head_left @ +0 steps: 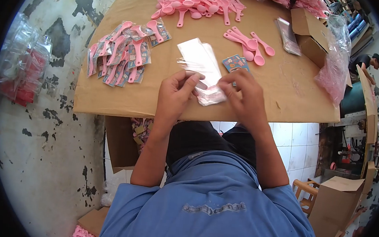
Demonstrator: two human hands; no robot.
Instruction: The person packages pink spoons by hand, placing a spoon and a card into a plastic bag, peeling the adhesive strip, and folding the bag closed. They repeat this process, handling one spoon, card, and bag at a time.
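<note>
A stack of clear plastic bags (201,60) lies on the brown-covered table in front of me. My left hand (176,93) is at the stack's left side, thumb and fingers closed on what looks like the edge of a clear plastic bag. At the right side, my right hand (245,96) has its fingers curled in a pinch close to the bags; anything between its fingertips is too small to make out. A blue printed card (235,62) lies just beyond my right hand, partly covered by it. Several loose pink spoons (248,44) rest past the card.
Bagged pink spoons with cards (119,53) are piled on the left. A heap of pink spoons (196,5) sits at the far edge. On the right stand an open cardboard box (309,37) and a plastic-wrapped pack (288,36). Another person (368,64) is at far right.
</note>
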